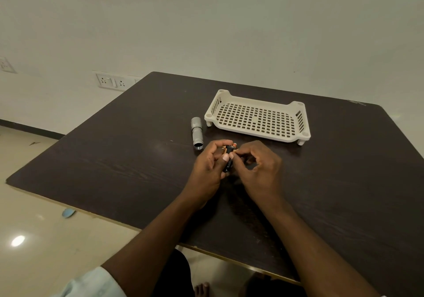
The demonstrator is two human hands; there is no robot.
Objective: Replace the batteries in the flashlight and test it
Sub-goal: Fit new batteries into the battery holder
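A silver flashlight body [197, 133] lies on the dark table [114, 159], its open threaded end toward me and no end cap on it. Just right of that end, my left hand [207, 168] grips a black battery holder [228, 159] with copper-tipped batteries showing at its top. My right hand [259, 168] pinches the top of the same holder with thumb and forefinger. Most of the holder is hidden between my fingers. The flashlight's cap is out of sight.
A cream perforated plastic tray [296, 106] on short legs stands behind my hands, nothing in it. Wall sockets [112, 82] sit beyond the table's far left edge. The table's near edge runs diagonally below my forearms, with tiled floor to the left.
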